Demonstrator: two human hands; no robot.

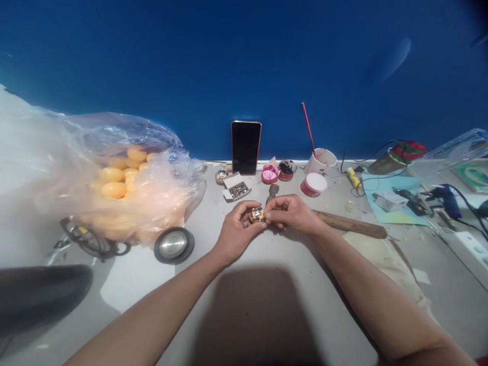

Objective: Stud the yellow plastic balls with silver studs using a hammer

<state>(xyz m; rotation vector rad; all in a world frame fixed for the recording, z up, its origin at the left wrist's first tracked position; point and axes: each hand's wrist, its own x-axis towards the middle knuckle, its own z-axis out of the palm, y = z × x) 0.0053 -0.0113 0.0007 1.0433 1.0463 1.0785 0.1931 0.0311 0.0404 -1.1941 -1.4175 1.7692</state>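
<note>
Over the middle of the grey table (267,284), both my hands meet on a small decorated egg-shaped object (257,214), yellow with dark and shiny bits on it. My left hand (238,229) cups it from the left with fingers curled round it. My right hand (292,212) pinches at its right side with thumb and fingertips pressed together. Just behind the hands lies a small dark tool (272,191).
A clear plastic bag of yellow eggs (125,178) fills the left. A phone (246,147) leans on the blue wall. Near it are a small box of beads (237,189), pink and dark bead pots (270,175), a cup with a red stick (320,158), a wooden rod (351,224), a round metal lid (174,245), and tools at the right.
</note>
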